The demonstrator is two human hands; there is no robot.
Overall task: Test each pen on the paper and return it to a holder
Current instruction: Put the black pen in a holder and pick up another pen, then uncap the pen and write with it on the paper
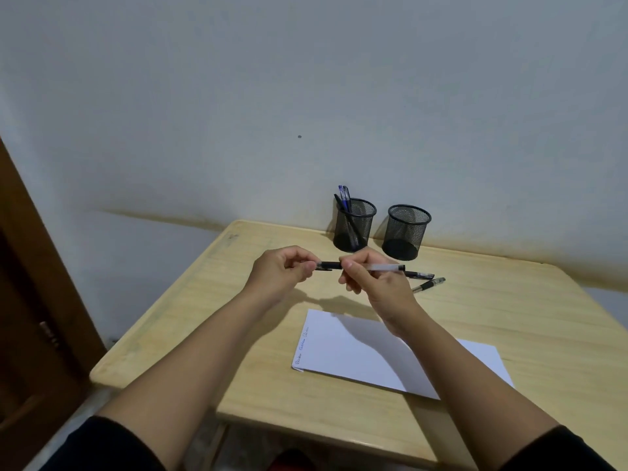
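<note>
I hold a clear-barrelled pen (pixel 382 267) level above the table. My right hand (pixel 370 277) grips its barrel, and my left hand (pixel 283 270) pinches its black cap (pixel 329 265) at the left end. Below lies the white paper (pixel 356 355) with a few scribbles along its left edge. Two black pens (pixel 429 284) rest on the table behind my right hand. The left mesh holder (pixel 355 226) has several pens in it; the right mesh holder (pixel 406 232) looks empty.
The light wooden table (pixel 509 300) stands against a pale wall. A dark wooden door (pixel 30 300) is at the left. The table's left edge and front edge are near my forearms.
</note>
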